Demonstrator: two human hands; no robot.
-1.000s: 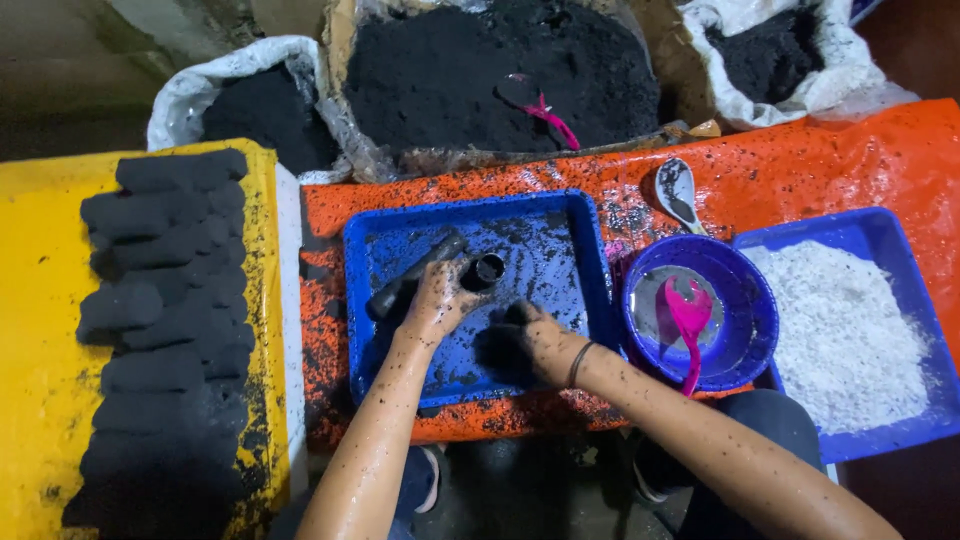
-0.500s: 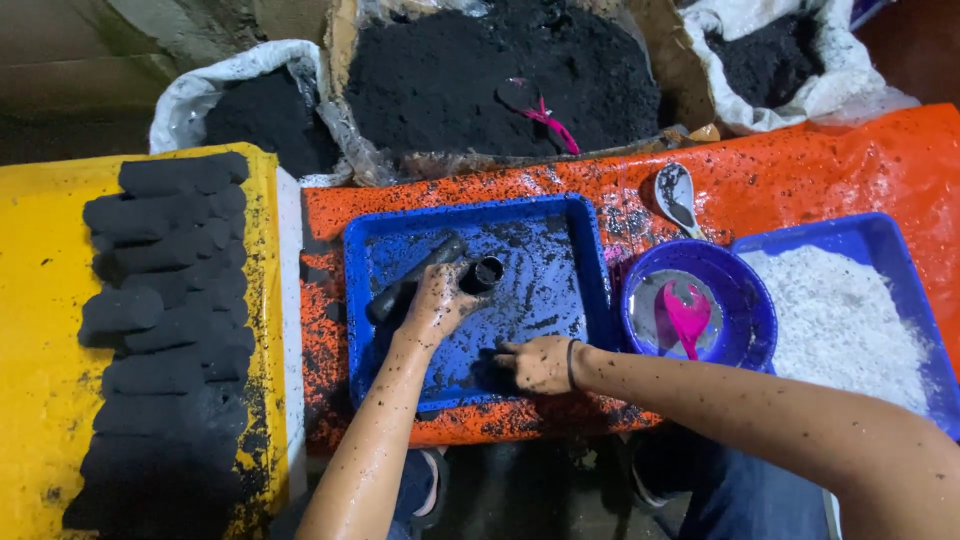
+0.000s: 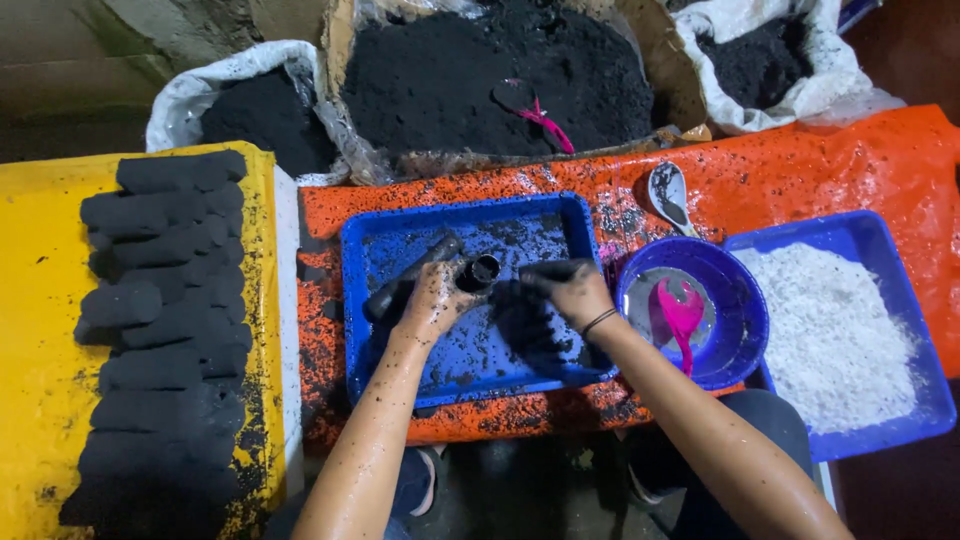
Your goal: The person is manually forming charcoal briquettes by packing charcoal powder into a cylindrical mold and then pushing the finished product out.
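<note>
Over the square blue tray (image 3: 400,250), which sits on the orange, soot-speckled surface (image 3: 800,170), both hands are at work. The left hand (image 3: 432,298) is closed around a dark tube mould (image 3: 425,270) that lies tilted across the tray's upper left part, its open round mouth facing right, toward the tray's middle. The right hand (image 3: 568,288), blackened and with a thin band at the wrist, is curled around a clump of black paste (image 3: 520,310) just right of that mouth, fingers bent over the clump. Just right of the tray stands a round blue bowl (image 3: 745,310) with a pink scoop (image 3: 682,312) lying in it; farther right is a second blue tray (image 3: 880,250) filled with white granules. Beyond the tray's far right corner a grey spoon (image 3: 668,192) rests on the surface. Behind the tray sits a large box of black powder (image 3: 450,70) with a pink-handled scoop (image 3: 535,108) on it, flanked by two white sacks of the same powder. Left of the tray, rows of finished black briquettes (image 3: 160,330) lie on a yellow board (image 3: 40,380).
</note>
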